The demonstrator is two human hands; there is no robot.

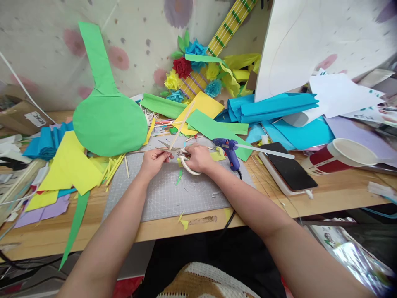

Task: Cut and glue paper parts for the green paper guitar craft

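Note:
Over the grey cutting mat (149,203), my right hand (198,157) is closed around a pair of scissors with white handles (191,169). The metal blades point left and stand slightly apart. My left hand (156,162) pinches near the blades, at the lower end of a thin pale stick (182,125) that slants up and to the right. The blades cross close to that lower end; my fingertips partly hide the contact. Just right of my right hand lies a purple glue gun (228,150) with a long clear glue stick (265,151) in its back.
Left stands a green banjo-shaped cutout (110,124) beside yellow paper (70,165). Behind are a flower-decorated yellow paper guitar (194,85) and blue crepe paper (276,106). On the right sit a phone (288,165) on a white box and a red-and-white paper cup (336,159).

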